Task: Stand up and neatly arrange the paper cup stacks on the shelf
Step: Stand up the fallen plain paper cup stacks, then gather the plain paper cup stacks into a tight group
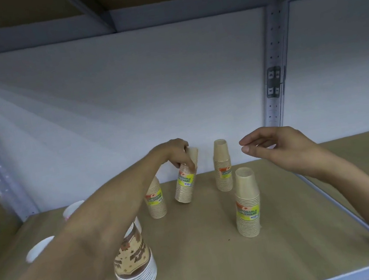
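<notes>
The left hand (176,155) reaches to the back of the wooden shelf (206,244) and closes its fingers (188,163) around the top of a tilted stack of kraft paper cups (185,183) — the stack leans with its base on the shelf, just beside an upright stack (156,201). The right hand (275,147) hovers empty, fingers loosely curled, thumb and forefinger near but apart. Two more kraft stacks (223,167) (248,204) stand upright to the right; a brown-patterned stack (136,264) stands nearer — partly behind the left forearm.
</notes>
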